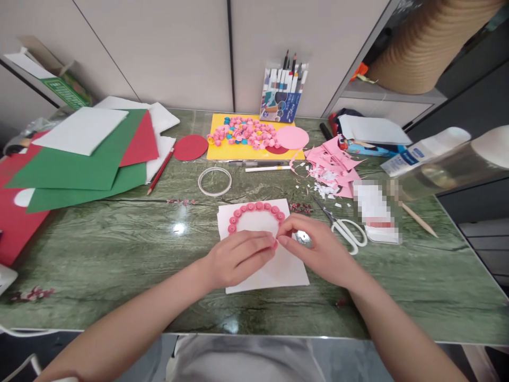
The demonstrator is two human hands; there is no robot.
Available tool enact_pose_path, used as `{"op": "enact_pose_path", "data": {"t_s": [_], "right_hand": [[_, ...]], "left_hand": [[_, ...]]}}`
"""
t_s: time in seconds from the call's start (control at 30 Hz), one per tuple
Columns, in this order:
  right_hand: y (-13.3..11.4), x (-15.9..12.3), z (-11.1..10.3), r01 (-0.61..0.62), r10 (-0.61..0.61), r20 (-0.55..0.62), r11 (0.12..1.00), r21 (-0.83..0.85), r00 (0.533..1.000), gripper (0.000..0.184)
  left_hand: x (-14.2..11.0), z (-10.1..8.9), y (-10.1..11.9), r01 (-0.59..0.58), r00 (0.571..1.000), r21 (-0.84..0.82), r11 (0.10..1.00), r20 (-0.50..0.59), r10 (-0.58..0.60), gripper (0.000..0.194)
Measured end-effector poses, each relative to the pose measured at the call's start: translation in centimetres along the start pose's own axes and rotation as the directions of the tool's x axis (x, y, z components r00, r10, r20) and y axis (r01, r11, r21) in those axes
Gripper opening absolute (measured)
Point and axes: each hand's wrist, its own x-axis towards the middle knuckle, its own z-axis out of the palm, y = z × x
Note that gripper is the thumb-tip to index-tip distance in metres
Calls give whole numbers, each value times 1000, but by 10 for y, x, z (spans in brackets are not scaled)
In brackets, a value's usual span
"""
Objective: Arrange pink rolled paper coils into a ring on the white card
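Note:
A sheet of white paper point(260, 277) lies in front of me, with an arc of pink rolled paper flowers point(259, 206) across its upper part. Over the paper, my left hand point(243, 257) pinches a small pink paper flower point(275, 243) at its fingertips; most of it is hidden by the fingers. My right hand point(318, 245) meets it from the right, thumb and forefinger pressed together beside the flower. Whatever the right fingertips grip is too small to tell. White-handled scissors point(350, 233) lie just right of that hand.
Behind are a yellow sheet point(214, 151) with many small paper flowers point(254, 132), a tape roll point(214, 181) and a marker pack point(280, 101). Pink scraps point(334, 162) and a glue bottle point(425, 151) stand right; coloured paper point(75, 159) is stacked left.

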Motion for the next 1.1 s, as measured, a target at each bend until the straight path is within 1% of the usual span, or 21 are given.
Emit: {"op": "enact_pose_path", "data": {"t_s": [0.1,0.2,0.3,0.37,0.47,0.57,0.63,0.67,0.73,0.8,0.87,0.93,1.1], "right_hand": [[-2,-1,-1,-22,23,17,1000,-17,1000,10],[-5,-3,0,-39,40,52,999,-26,998,10],[-7,-3,0,-45,48,58,997,-58,997,10],[-7,-5,-1,-53,60,88,995,-83,994,10],[-5,-7,-3,-56,76,176,992,-114,981,10],[0,-10,-9,-75,103,241,989,-124,965,8],[6,-10,-16,-111,137,254,988,-111,957,8],[10,-9,-20,-140,162,248,985,-103,955,9],[20,-6,-25,-221,237,204,970,-101,950,14],[29,-1,-27,-309,324,152,944,-115,934,18],[37,6,-23,-369,384,128,920,-131,914,21],[42,11,-17,-397,416,128,906,-148,901,22],[45,18,-8,-417,438,128,894,-161,890,21]], "left_hand": [[7,-8,2,-101,994,26,995,55,100,30],[13,-14,4,-183,981,127,975,93,172,23],[15,-15,7,-263,961,208,942,138,238,18],[15,-12,8,-299,951,206,932,146,273,17],[13,-7,12,-336,937,183,924,160,310,18],[12,-2,15,-359,923,163,919,205,325,17],[10,-1,15,-324,930,165,932,239,281,20],[10,0,14,-286,938,182,941,252,237,21],[8,2,10,-183,953,252,950,282,109,22],[6,5,6,-88,949,344,935,314,-26,21],[5,9,2,-27,933,421,907,335,-128,20],[6,11,1,4,920,458,889,347,-183,21],[10,12,2,46,892,463,885,380,-245,27]]}}
